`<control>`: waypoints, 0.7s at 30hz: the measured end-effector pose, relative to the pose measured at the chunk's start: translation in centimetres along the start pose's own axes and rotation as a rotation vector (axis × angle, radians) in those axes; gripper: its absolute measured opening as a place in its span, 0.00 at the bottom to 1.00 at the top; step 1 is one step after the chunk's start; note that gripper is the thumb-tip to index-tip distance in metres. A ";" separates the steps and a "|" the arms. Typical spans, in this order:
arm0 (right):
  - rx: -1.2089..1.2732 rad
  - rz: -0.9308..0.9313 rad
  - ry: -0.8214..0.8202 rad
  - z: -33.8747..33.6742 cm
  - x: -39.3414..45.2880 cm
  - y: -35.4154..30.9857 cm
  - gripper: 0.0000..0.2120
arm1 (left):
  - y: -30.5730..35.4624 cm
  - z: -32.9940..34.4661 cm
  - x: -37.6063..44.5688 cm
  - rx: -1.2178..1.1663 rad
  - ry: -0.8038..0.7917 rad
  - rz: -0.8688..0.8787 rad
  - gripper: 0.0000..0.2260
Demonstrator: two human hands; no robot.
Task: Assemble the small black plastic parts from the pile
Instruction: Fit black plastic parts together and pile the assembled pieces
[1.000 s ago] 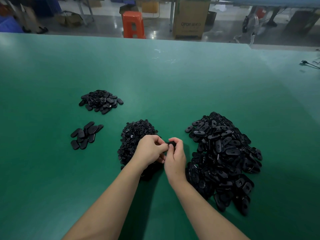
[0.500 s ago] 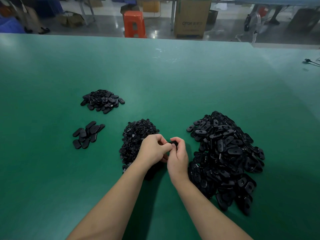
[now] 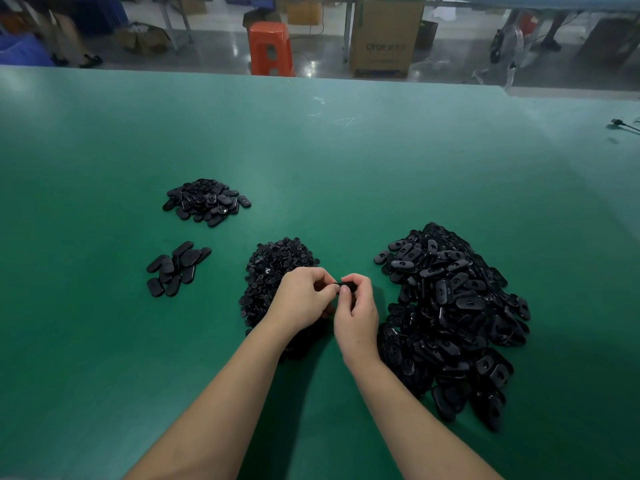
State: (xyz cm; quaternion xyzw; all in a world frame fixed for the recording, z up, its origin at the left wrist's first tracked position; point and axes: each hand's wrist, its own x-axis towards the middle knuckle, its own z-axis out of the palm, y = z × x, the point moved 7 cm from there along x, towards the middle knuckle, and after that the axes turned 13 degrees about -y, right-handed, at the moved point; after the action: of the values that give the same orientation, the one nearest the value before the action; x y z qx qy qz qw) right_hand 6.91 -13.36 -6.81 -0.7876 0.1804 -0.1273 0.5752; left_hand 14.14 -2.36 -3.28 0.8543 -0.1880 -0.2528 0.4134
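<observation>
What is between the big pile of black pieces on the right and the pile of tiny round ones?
In the head view, the left hand and right hand meet there, pinching a small black part above the green table.

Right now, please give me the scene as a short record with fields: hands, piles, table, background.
left hand: fingers curled, pinching the black part
right hand: pinching the same part from the other side
big pile: oval pieces, right of the hands
middle pile: small round pieces, partly under the left hand
far-left pile: oval pieces, heaped
small group: flat ovals, near left
table: green
background: orange stool, cardboard box
</observation>
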 end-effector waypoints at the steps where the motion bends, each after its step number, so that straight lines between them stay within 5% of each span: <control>1: 0.001 -0.001 -0.001 0.0 0.0 0.0 0.07 | 0.0 0.0 0.0 0.007 -0.011 0.007 0.06; 14: 0.082 0.038 -0.014 0.3 0.0 0.4 0.11 | 0.1 0.1 -0.4 -0.081 0.022 0.037 0.03; 21: 0.151 0.044 0.040 -0.1 0.0 0.4 0.09 | 0.9 -0.7 -0.6 0.174 0.116 0.157 0.01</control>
State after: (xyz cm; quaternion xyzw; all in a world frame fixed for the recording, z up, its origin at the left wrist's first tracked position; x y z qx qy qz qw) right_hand 6.85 -13.53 -7.22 -0.7352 0.1991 -0.1437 0.6318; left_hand 13.99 -2.15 -1.98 0.8827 -0.2513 -0.1523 0.3667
